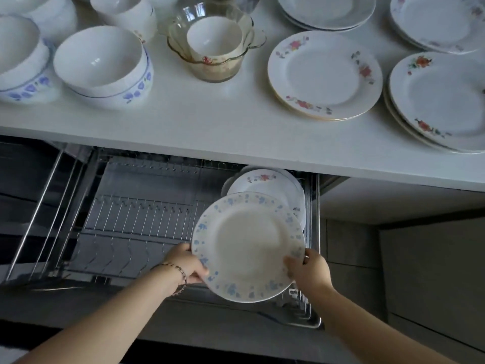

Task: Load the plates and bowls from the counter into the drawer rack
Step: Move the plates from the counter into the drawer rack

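Observation:
A white plate with a blue flower rim is held tilted over the right end of the wire drawer rack. My left hand grips its left edge and my right hand grips its right edge. Behind it, several plates stand upright in the rack's right slots. On the white counter lie stacked flowered plates and a second stack at the right. White bowls with blue flowers sit at the left.
A glass bowl holding a white cup stands mid-counter. More plate stacks and bowls line the back. The rack's left and middle slots hold nothing. Grey cabinet fronts are to the right of the drawer.

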The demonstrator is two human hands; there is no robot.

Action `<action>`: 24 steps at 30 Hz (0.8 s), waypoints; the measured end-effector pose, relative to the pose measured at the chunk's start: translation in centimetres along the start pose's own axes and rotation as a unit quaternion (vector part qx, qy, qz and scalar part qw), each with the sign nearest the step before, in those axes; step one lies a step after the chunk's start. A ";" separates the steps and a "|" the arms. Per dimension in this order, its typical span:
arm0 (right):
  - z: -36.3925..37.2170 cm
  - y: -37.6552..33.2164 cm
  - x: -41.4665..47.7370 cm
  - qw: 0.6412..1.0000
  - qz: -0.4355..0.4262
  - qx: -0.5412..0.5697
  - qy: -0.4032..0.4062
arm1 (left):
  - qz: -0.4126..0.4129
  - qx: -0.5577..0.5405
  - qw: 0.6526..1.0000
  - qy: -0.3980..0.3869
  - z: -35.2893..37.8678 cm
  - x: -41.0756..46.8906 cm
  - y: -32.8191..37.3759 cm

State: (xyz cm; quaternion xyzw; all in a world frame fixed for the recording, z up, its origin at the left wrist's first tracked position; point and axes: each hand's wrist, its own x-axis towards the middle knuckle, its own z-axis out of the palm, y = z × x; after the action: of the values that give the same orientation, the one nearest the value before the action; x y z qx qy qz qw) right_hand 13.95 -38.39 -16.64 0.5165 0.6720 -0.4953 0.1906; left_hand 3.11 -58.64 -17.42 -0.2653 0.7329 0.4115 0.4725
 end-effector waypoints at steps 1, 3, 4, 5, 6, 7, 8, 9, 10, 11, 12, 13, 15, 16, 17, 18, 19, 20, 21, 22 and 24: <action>0.4 0.1 0.9 1.000 0.014 0.008 0.005 | 0.001 0.016 1.000 0.006 0.4 1.1 0.3; 1.2 0.2 2.5 0.999 0.034 0.014 0.019 | -0.003 0.053 0.998 0.029 1.2 3.3 0.9; 1.6 0.2 3.4 0.999 0.040 0.019 0.023 | -0.005 0.069 0.997 0.040 1.6 4.3 1.0; 2.0 0.3 4.3 0.998 0.045 0.027 0.028 | -0.007 0.082 0.995 0.049 2.1 5.4 1.1; 2.4 0.3 5.3 0.998 0.049 0.030 0.033 | -0.005 0.089 0.994 0.059 2.5 6.4 1.2; 2.6 0.3 6.3 0.997 0.050 0.030 0.042 | 0.000 0.097 0.993 0.067 2.8 7.3 1.4; 2.8 0.3 7.1 0.997 0.052 0.027 0.049 | 0.007 0.109 0.991 0.071 3.1 8.2 1.6; 2.9 0.2 7.9 0.997 0.055 0.022 0.054 | 0.013 0.122 0.990 0.074 3.3 9.0 1.9; 3.0 0.2 8.5 0.996 0.059 0.019 0.058 | 0.019 0.132 0.988 0.078 3.5 9.7 2.2; 3.1 0.3 9.1 0.996 0.064 0.019 0.061 | 0.025 0.142 0.986 0.084 3.8 10.4 2.5; 3.2 0.4 9.6 0.995 0.070 0.023 0.065 | 0.031 0.153 0.984 0.092 4.0 11.0 2.8; 3.3 0.5 10.2 0.994 0.073 0.027 0.073 | 0.037 0.163 0.981 0.098 4.4 11.6 3.1; 3.6 0.9 11.2 0.994 0.074 0.024 0.075 | 0.045 0.184 0.975 0.115 5.1 12.4 3.8; 3.8 1.0 11.7 0.994 0.076 0.023 0.070 | 0.049 0.196 0.971 0.131 5.6 12.6 4.1; 3.9 1.1 12.0 0.994 0.082 0.024 0.068 | 0.053 0.208 0.966 0.147 6.0 12.8 4.5; 4.1 1.2 12.1 0.993 0.090 0.032 0.070 | 0.060 0.215 0.961 0.162 6.4 13.0 4.8; 4.2 1.2 12.1 0.991 0.103 0.046 0.078 | 0.070 0.219 0.957 0.175 6.7 13.2 4.9; 4.3 1.3 12.2 0.987 0.118 0.063 0.091 | 0.079 0.221 0.954 0.184 7.1 13.4 5.0; 4.3 1.3 12.1 0.983 0.129 0.077 0.104 | 0.087 0.226 0.951 0.193 7.4 13.5 5.1; 4.4 1.2 12.1 0.980 0.137 0.090 0.110 | 0.089 0.229 0.949 0.200 7.7 13.6 5.1; 4.7 1.2 12.2 0.977 0.145 0.113 0.112 | 0.075 0.233 0.946 0.213 8.3 13.6 5.1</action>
State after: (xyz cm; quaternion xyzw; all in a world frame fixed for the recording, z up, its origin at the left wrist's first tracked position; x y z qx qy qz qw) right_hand 8.96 -36.30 -28.61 0.6787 0.5465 -0.4746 0.1243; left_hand -2.53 -48.92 -29.84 -0.1732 0.9099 0.1971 0.3214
